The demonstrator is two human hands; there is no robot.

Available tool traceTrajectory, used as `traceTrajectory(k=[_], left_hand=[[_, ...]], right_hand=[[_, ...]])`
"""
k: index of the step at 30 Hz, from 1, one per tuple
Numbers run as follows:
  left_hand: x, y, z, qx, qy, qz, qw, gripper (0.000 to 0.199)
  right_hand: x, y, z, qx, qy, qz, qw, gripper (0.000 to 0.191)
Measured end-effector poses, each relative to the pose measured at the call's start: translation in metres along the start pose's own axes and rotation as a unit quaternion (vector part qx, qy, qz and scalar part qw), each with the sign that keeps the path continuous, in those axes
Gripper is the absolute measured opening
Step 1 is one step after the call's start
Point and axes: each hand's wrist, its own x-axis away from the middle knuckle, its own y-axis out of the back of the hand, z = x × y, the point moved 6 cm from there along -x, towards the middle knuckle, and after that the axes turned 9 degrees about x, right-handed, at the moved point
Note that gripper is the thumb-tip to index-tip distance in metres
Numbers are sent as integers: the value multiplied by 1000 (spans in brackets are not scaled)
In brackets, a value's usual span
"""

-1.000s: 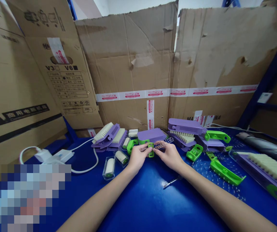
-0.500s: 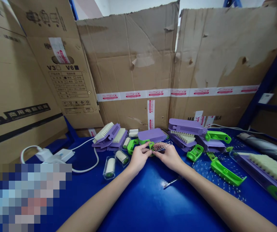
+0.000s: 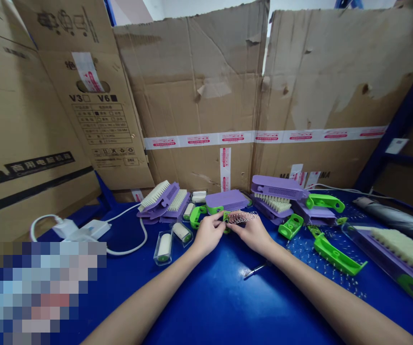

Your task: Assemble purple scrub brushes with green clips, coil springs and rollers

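At left hand (image 3: 206,234), green piece (image 3: 225,217)

Brown cardboard sheets (image 3: 192,105), crossed by printed tape (image 3: 233,138), stand behind a shiny blue tabletop (image 3: 199,311).

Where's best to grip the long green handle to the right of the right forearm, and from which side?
Likely mid-length on the green handle, from above, pinching across its narrow width: it's long and slim, and lies on the blue table with nothing on top.
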Motion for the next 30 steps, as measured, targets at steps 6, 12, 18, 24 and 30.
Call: traceTrajectory(k=[6, 12, 18, 24, 30], left_hand=[[1, -4, -6, 58, 25, 7, 998, 43], [1, -7, -9, 61, 24, 31, 997, 36], [2, -3, -4, 31, 49, 25, 998, 63], [2, -4, -4, 43, 69, 27, 996, 58], [2, -3, -6, -1, 62, 29, 998, 60]], right_hand=[[0, -1, -1, 12, 2, -25, 1000, 13], [1, -2, 1, 19, 23, -17, 999, 12], [-1, -1, -4, 4, 10, 42, 999, 12], [-2, 1, -2, -3, 26, 31, 999, 8], [-2, 1, -1, -19, 26, 64, 997, 8]])
